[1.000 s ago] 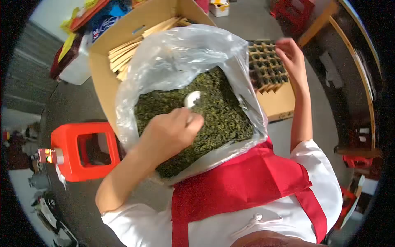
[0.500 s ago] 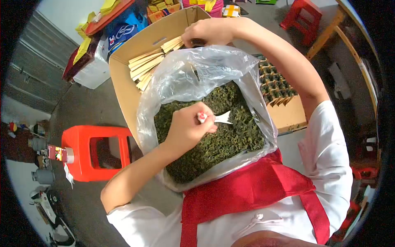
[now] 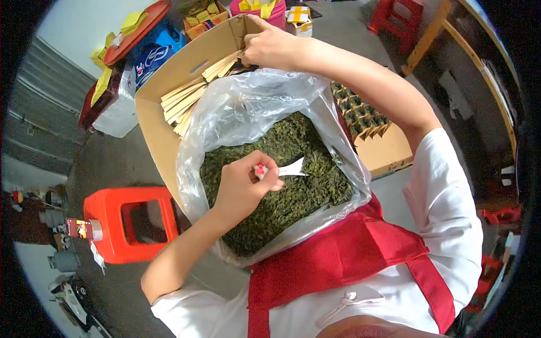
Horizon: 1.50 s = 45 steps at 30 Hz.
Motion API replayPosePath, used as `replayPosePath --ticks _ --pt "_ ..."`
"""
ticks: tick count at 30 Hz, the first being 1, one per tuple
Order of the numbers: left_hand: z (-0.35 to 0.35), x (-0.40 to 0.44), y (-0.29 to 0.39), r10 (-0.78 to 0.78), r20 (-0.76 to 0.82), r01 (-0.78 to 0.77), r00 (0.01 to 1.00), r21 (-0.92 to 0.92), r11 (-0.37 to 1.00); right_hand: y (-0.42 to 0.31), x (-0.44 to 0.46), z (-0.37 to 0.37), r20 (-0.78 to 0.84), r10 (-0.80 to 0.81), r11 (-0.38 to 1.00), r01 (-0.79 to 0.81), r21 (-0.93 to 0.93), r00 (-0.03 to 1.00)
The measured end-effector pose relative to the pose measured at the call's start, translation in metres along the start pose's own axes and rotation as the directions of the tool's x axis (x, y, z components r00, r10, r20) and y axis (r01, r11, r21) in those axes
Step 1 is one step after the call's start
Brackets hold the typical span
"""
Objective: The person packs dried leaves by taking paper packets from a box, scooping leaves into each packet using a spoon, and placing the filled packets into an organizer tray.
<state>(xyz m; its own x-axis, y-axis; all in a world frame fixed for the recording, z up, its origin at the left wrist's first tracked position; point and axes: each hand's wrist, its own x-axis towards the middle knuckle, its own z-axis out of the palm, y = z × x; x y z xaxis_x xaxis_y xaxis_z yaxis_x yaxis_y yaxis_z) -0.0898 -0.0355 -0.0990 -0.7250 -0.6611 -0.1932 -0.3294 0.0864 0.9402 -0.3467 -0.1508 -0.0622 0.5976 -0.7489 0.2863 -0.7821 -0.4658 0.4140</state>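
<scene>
My left hand [image 3: 245, 183] is closed around a white tool [image 3: 293, 168] with a flared flat end and a red-marked handle tip. Its flared end touches the dark green dried leaves [image 3: 270, 208], which fill a clear plastic bag [image 3: 231, 107]. The open bag sits inside a large cardboard box [image 3: 155, 124]. At the box's far corner, my right hand [image 3: 270, 48] has its fingers curled; what they hold, if anything, is hidden. Beside that hand, flat tan paper packets [image 3: 183, 101] lie stacked in the box.
To the right stands a cardboard tray [image 3: 386, 152] of upright, dark-filled paper packets [image 3: 360, 115]. A red stool [image 3: 107, 225] is at the left, another red stool [image 3: 397, 19] at the far right. Behind the box are a pink bucket [image 3: 270, 14] and a white box [image 3: 115, 115].
The whole view has shifted a little, with box and bag appearing further left. My right hand has turned at the box's far corner. My left hand still holds the white tool at the leaves.
</scene>
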Motion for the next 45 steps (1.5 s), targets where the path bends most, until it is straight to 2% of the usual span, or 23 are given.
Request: replayPosePath --ticks 4,7,10,11,13,15,16,17,19,22,25,27,29,31,33,34,35,37,42,45 --pt "0.001 0.002 0.002 -0.024 0.023 0.023 0.999 0.022 0.999 -0.005 0.007 0.008 -0.002 -0.053 0.981 0.051 -0.187 0.999" --pt "0.004 0.002 -0.001 0.000 0.037 0.001 0.999 -0.034 0.999 -0.006 0.013 0.010 0.061 -0.042 0.982 0.052 -0.183 0.997" --pt "0.004 0.000 0.000 0.017 0.033 -0.013 0.999 -0.105 0.994 0.006 0.014 -0.006 -0.024 0.047 0.995 -0.045 0.087 0.999" --pt "0.003 0.000 0.003 0.014 0.015 -0.012 1.000 -0.100 0.995 0.011 0.010 -0.015 -0.103 0.052 0.979 -0.030 0.201 0.993" --pt "0.001 -0.005 0.008 0.003 -0.018 -0.004 1.000 -0.096 0.995 0.009 -0.008 -0.057 -0.050 0.226 0.862 -0.176 0.476 0.973" --pt "-0.001 -0.007 0.005 0.002 -0.032 -0.007 0.999 -0.148 0.989 0.026 -0.030 -0.065 -0.331 0.130 0.859 0.060 0.508 0.935" --pt "-0.002 -0.008 0.004 0.004 -0.038 -0.010 0.999 -0.171 0.985 0.021 -0.040 -0.079 -0.138 0.326 0.713 -0.147 0.686 0.935" --pt "-0.004 -0.010 0.005 0.007 -0.044 -0.014 0.999 -0.160 0.987 0.035 -0.037 -0.081 -0.068 0.191 0.866 -0.136 0.481 0.979" --pt "-0.006 -0.016 0.008 0.008 -0.055 -0.015 0.998 -0.135 0.991 0.026 -0.060 -0.106 0.021 0.361 0.523 -0.221 0.823 0.932" --pt "-0.011 -0.024 0.009 -0.020 -0.106 0.005 0.994 -0.142 0.990 0.016 -0.085 -0.116 -0.165 0.375 0.308 0.046 0.950 0.912" --pt "-0.021 -0.034 0.008 -0.062 -0.159 0.025 0.985 -0.222 0.975 0.001 -0.114 -0.135 -0.276 0.315 0.571 0.051 0.819 0.908" --pt "-0.028 -0.042 0.009 -0.026 -0.222 -0.018 0.975 -0.193 0.981 -0.019 -0.127 -0.146 -0.353 0.198 0.747 0.093 0.658 0.914" --pt "-0.034 -0.050 0.008 -0.011 -0.315 -0.048 0.949 -0.182 0.982 -0.046 -0.132 -0.158 -0.204 0.151 0.758 0.019 0.652 0.967" --pt "-0.041 -0.059 0.005 0.005 -0.344 -0.070 0.939 -0.178 0.982 -0.068 -0.132 -0.137 -0.159 0.138 0.653 0.031 0.757 0.978" --pt "-0.043 -0.065 0.006 0.017 -0.383 -0.085 0.923 -0.159 0.984 -0.086 -0.128 -0.128 0.010 0.083 0.548 -0.054 0.835 0.997" --pt "-0.043 -0.069 0.008 0.021 -0.406 -0.087 0.913 -0.145 0.986 -0.094 -0.127 -0.114 0.024 0.052 0.519 -0.048 0.853 0.998" --pt "-0.044 -0.071 0.010 0.029 -0.429 -0.092 0.903 -0.127 0.988 -0.100 -0.125 -0.108 0.083 0.006 0.555 -0.073 0.829 0.997" --pt "-0.047 -0.075 0.008 0.044 -0.431 -0.097 0.901 -0.101 0.990 -0.111 -0.123 -0.090 0.057 -0.064 0.625 -0.005 0.781 0.996" --pt "-0.051 -0.082 0.008 0.057 -0.426 -0.092 0.903 -0.063 0.994 -0.116 -0.117 -0.082 0.134 -0.119 0.554 -0.046 0.831 0.984" --pt "-0.054 -0.087 0.013 0.076 -0.454 -0.094 0.888 -0.019 0.995 -0.116 -0.115 -0.084 0.198 -0.096 0.585 -0.106 0.804 0.976"
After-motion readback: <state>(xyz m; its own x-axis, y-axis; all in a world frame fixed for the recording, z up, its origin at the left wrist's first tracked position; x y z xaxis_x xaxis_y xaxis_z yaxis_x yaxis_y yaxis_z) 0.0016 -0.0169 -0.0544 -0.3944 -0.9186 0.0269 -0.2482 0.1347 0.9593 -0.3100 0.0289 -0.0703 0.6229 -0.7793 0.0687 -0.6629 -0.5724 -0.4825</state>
